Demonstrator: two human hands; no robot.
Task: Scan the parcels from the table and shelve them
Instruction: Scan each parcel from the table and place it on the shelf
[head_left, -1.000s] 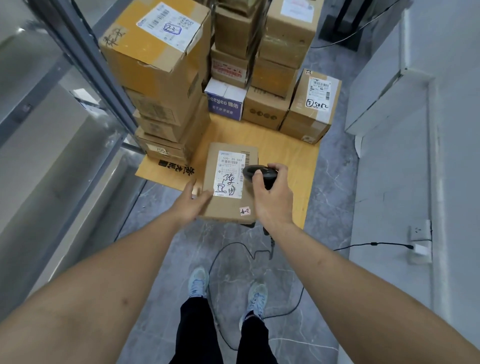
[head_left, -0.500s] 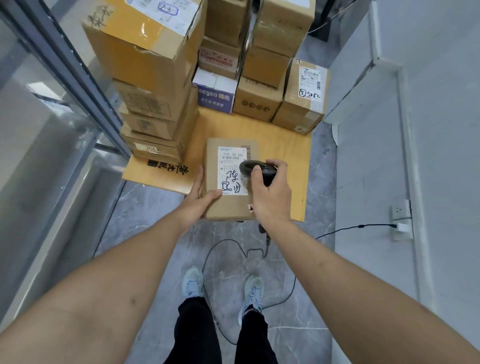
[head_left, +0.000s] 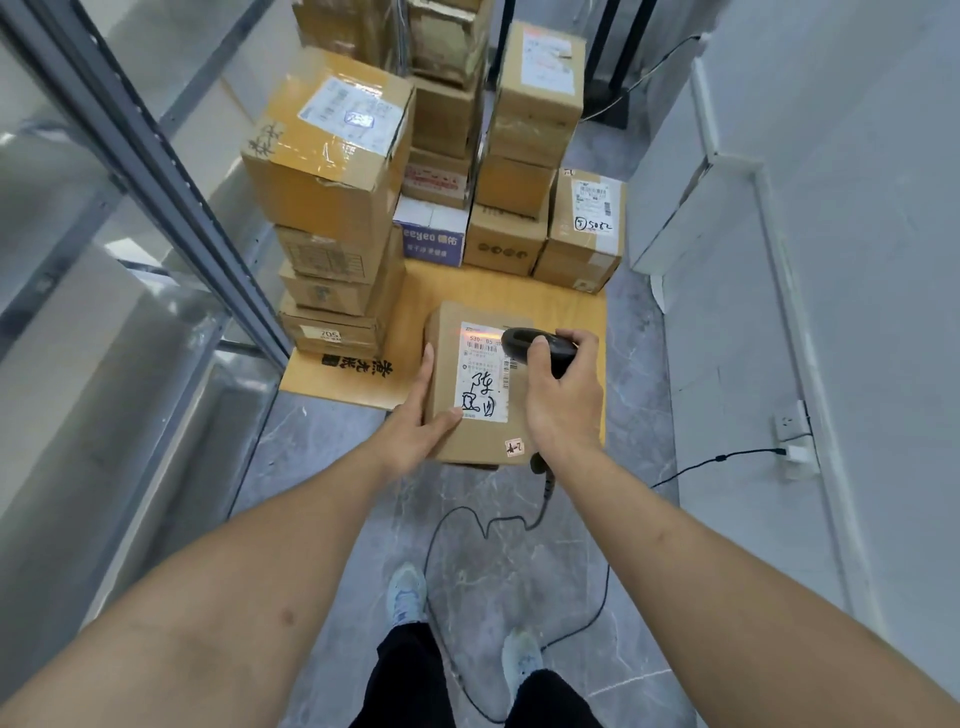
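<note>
Scanning step right here, and the trick with these is keeping the scanner (head_left: 537, 347) angled so the beam lands flat across the barcode instead of the handwritten scribble lower down. You can see an orange-red glow across the top of the label (head_left: 482, 371), which I'd guess means the trigger is pressed, though I can't see the finger on it, so take that with a grain of salt. If it doesn't beep, I'd back the scanner off a touch and tilt it, since the label looks a bit glossy and glare kills reads. The right hand (head_left: 561, 400) is wrapped around the scanner's grip, fingers curled tight, with the scanner head poking out over the upper right corner of the parcel (head_left: 478, 384). The left hand (head_left: 421, 421) is steadying the parcel from its left side: fingers laid straight along the left edge, thumb hooked over the top face near the lower corner of the label. So the parcel sits right between the two hands, at the near edge of the table (head_left: 576, 312), face up with the label toward the camera. The scanner's cord (head_left: 519, 519) droops down to the floor near the feet, so worth not stepping on it when turning to the shelf (head_left: 156, 171) on the left. More stacked boxes (head_left: 332, 197) wait further back on the table.
</note>
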